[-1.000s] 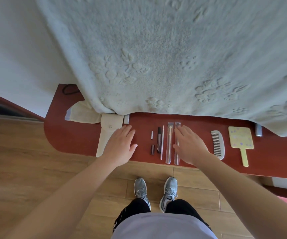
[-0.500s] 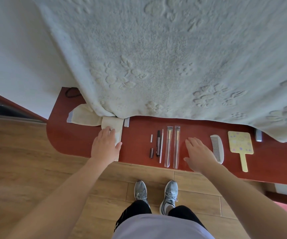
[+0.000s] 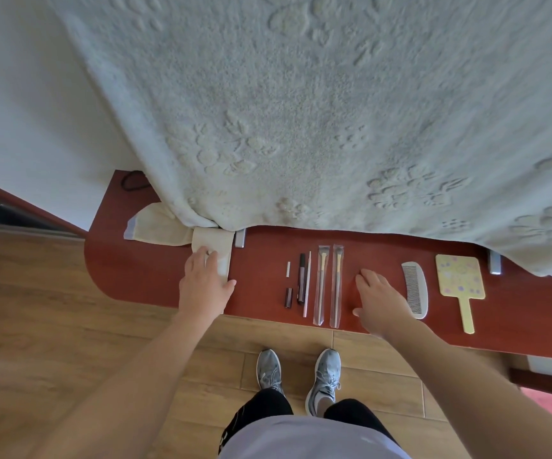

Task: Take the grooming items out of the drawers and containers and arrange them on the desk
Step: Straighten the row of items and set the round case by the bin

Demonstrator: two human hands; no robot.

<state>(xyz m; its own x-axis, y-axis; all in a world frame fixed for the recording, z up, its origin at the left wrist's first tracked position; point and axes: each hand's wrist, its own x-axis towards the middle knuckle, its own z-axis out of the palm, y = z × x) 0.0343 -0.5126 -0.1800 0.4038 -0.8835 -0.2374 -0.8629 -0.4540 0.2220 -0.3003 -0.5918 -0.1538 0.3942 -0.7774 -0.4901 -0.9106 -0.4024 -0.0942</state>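
Note:
On the red-brown desk (image 3: pixel 148 276) lies a row of grooming items: a short white stick (image 3: pixel 288 269), a small dark tube (image 3: pixel 288 297), a dark pencil (image 3: pixel 301 279), a thin pale stick (image 3: pixel 307 284), two brushes in clear sleeves (image 3: pixel 328 284), a white comb (image 3: pixel 416 289) and a yellow hand mirror (image 3: pixel 460 279). My left hand (image 3: pixel 205 283) lies flat on a folded cream cloth (image 3: pixel 216 243). Between the brushes and the comb, my right hand (image 3: pixel 379 298) hovers with its fingers spread and holds nothing.
A large pale fleece blanket (image 3: pixel 317 111) hangs over the back of the desk and hides most of it. Two grey handles (image 3: pixel 240 238) (image 3: pixel 494 264) peek out under its hem. A dark cord (image 3: pixel 132 183) lies at the far left corner. Wooden floor lies below.
My left hand slid left onto the cream cloth. My right hand came off the clear brush sleeves and moved right, toward the comb.

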